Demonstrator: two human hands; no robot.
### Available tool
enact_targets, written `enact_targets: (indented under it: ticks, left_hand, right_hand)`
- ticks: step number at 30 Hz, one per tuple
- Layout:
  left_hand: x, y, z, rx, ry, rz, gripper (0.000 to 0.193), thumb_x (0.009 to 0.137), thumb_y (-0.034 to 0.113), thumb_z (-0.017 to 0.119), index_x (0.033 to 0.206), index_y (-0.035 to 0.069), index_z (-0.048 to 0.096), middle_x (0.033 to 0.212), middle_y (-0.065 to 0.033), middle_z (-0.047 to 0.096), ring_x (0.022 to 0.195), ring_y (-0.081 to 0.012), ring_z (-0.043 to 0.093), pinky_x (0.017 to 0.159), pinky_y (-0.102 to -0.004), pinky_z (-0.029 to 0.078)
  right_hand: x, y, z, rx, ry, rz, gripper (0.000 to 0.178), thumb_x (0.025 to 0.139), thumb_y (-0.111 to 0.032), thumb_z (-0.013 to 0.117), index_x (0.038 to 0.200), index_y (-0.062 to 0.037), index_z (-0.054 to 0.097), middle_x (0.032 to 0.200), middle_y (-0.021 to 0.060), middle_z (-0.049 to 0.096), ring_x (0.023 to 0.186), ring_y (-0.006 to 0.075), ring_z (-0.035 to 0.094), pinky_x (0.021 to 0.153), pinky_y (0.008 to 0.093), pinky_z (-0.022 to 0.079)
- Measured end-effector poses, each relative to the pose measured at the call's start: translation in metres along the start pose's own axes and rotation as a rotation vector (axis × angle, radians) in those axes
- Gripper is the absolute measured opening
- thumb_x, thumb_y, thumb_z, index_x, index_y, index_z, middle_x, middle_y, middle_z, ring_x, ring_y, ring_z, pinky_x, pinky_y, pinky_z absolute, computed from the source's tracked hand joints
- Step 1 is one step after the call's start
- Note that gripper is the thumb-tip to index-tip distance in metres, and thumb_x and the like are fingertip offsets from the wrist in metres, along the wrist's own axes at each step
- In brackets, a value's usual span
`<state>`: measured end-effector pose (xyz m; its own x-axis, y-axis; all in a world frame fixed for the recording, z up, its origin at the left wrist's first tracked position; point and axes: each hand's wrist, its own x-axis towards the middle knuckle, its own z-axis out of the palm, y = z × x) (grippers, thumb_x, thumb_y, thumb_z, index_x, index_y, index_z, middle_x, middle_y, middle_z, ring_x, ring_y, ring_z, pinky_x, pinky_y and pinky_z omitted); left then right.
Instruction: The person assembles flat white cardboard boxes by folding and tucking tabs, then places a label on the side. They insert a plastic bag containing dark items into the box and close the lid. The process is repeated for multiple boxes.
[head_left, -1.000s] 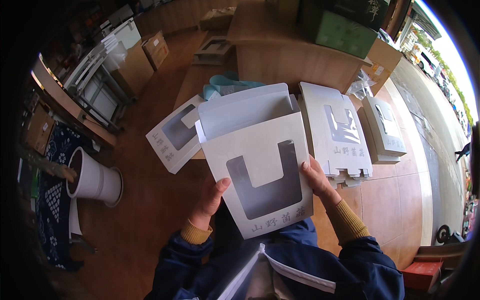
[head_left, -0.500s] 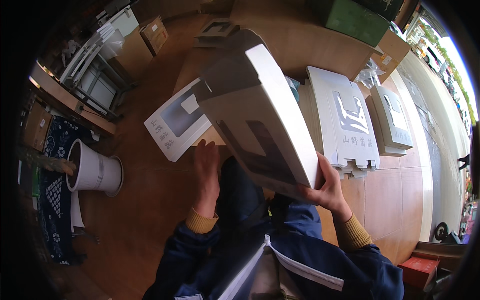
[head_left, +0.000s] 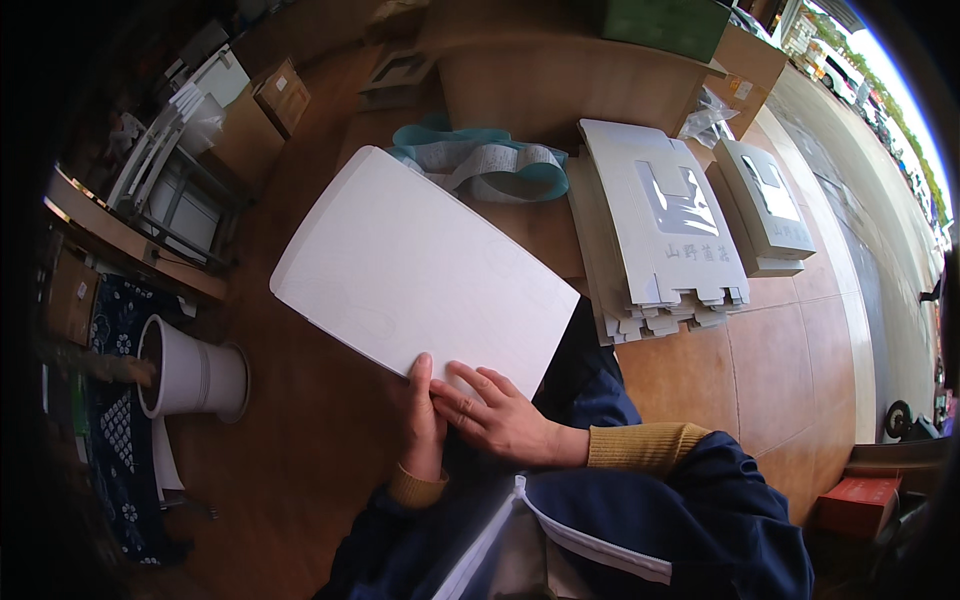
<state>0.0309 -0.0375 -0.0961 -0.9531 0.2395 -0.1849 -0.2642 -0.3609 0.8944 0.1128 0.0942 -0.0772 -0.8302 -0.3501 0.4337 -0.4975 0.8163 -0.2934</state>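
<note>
A white cardboard box (head_left: 420,260) lies tilted over my lap, its plain face up. My left hand (head_left: 425,430) grips the near edge, with the thumb along the edge and the other fingers mostly hidden. Beside it, my right hand (head_left: 510,420) lies with fingers stretched out over the near edge and onto the plain face. Just beyond the box is a loosely coiled strip (head_left: 530,180), pale on one side and teal on the other. To the right lies a stack of flat carton blanks (head_left: 620,170) with a window cutout in the top one.
At the far right stand folded window boxes (head_left: 750,200). A green box (head_left: 660,30) and a brown carton (head_left: 745,70) are at the back. A white pot (head_left: 205,370) is on the left, near a metal-framed rack (head_left: 190,170). A red box (head_left: 855,505) lies at lower right.
The box has swung down and left from upright, and its plain face replaces the windowed side. My right hand has moved left to join my left hand. The coiled strip has come into view.
</note>
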Motion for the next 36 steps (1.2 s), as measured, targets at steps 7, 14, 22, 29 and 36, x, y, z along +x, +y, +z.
enact_targets:
  ticks: [7,14,22,29,36]
  left_hand:
    - [0.012,-0.007,-0.045,0.159,-0.323,0.031,0.065,0.088,0.022,0.063,0.141,-0.004,0.036,0.136,-0.0146,0.047,0.126,-0.0256,0.045,0.108,-0.04,0.034]
    - [0.046,-0.047,-0.04,0.141,-0.507,-0.3,0.061,0.089,0.027,0.066,0.137,-0.002,0.042,0.131,-0.0118,0.051,0.122,-0.0208,0.047,0.106,-0.0358,0.035]
    - [0.068,-0.042,-0.026,0.989,-0.378,-0.044,0.07,0.089,0.046,0.067,0.132,-0.005,0.047,0.102,-0.0155,0.065,0.08,-0.0208,0.065,0.074,-0.0326,0.053]
    - [0.191,0.003,0.021,0.93,-0.254,0.601,0.032,0.087,0.015,0.072,0.113,0.0,0.064,0.094,-0.0129,0.064,0.076,-0.0203,0.065,0.066,-0.0307,0.053]
    - [0.339,0.029,0.065,1.307,-0.354,0.662,0.035,0.079,0.007,0.072,0.113,0.002,0.067,0.104,-0.0185,0.068,0.094,-0.0321,0.066,0.079,-0.0372,0.052]
  right_hand:
    - [0.008,0.154,-0.054,0.461,0.575,0.572,0.027,0.09,0.0,0.062,0.117,0.0013,0.061,0.1,0.0134,0.069,0.083,0.0136,0.067,0.074,0.0275,0.055]
    - [0.05,0.324,-0.03,-0.14,0.335,1.076,0.039,0.081,-0.026,0.068,0.109,0.001,0.065,0.102,0.0244,0.068,0.093,0.0378,0.068,0.081,0.0444,0.053]
    - [0.126,0.351,-0.093,-0.175,0.404,0.954,0.024,0.077,-0.023,0.061,0.087,-0.0048,0.072,0.088,0.0205,0.069,0.085,0.0398,0.067,0.077,0.0453,0.053]
    - [0.141,0.344,-0.128,-0.44,0.395,0.768,0.024,0.084,-0.024,0.054,0.085,-0.006,0.07,0.083,0.0198,0.068,0.079,0.0405,0.066,0.073,0.0481,0.054]
    - [0.126,0.375,-0.149,-0.428,0.558,0.609,0.017,0.09,-0.023,0.059,0.1,-0.0143,0.07,0.092,0.0148,0.07,0.083,0.0379,0.066,0.072,0.0448,0.054]
